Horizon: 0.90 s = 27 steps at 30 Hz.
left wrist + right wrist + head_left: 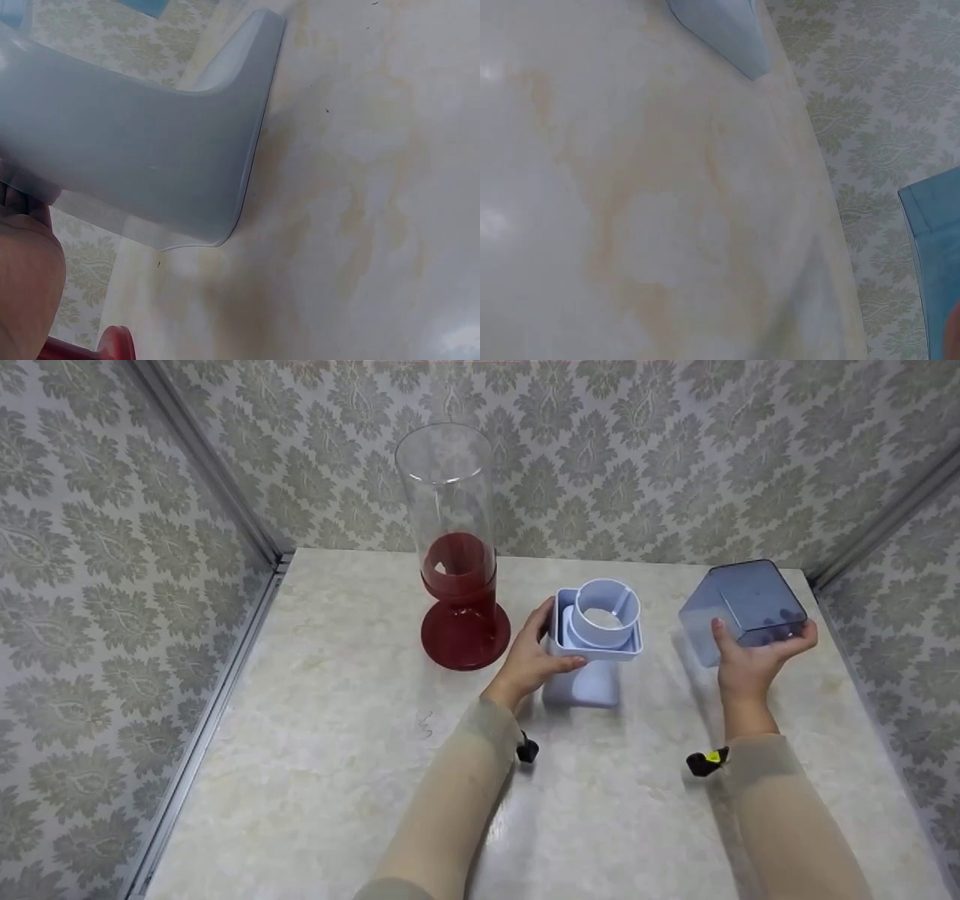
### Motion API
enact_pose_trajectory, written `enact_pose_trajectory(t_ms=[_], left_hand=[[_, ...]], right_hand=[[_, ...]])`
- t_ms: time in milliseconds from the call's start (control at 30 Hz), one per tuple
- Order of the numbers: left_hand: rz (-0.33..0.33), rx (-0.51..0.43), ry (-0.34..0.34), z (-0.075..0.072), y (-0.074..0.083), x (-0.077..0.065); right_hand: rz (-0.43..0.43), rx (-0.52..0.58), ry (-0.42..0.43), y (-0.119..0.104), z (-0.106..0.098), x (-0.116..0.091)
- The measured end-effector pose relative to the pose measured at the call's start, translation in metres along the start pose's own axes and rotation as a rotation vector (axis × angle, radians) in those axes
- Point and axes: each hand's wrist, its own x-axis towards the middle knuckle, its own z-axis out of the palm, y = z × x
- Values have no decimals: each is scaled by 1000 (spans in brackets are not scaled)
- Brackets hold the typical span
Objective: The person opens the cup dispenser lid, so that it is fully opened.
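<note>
My left hand (529, 658) grips a light-blue plastic dispenser base (596, 686) by its square upper part, thumb on the near side. A round collar (606, 613) stands up inside the square rim. In the left wrist view the base (150, 142) shows its flared foot close over the tabletop, with the hand (30, 281) at its side. My right hand (754, 664) holds a see-through blue container (750, 600) tilted, fingers around its underside and thumb on the near wall. Only a corner of this container (939, 232) appears in the right wrist view.
A red dispenser base (465, 641) with a tall clear cylinder (446, 502) on it stands upright left of my left hand. The pale marbled table (337, 780) ends at patterned walls (585, 450) at the back and sides.
</note>
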Motion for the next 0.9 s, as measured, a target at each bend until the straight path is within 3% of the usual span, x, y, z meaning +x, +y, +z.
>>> enact_pose_trajectory(t_ms=[500,633,900], left_hand=[[1,-22,0,1,-3,-1],[6,-38,2,1,-4,-1],[4,-43,6,0,-5,-2]], right_hand=[[156,-76,107,25,2,3],[198,-127,110,31,1,4],[353,-90,61,42,-2,2]])
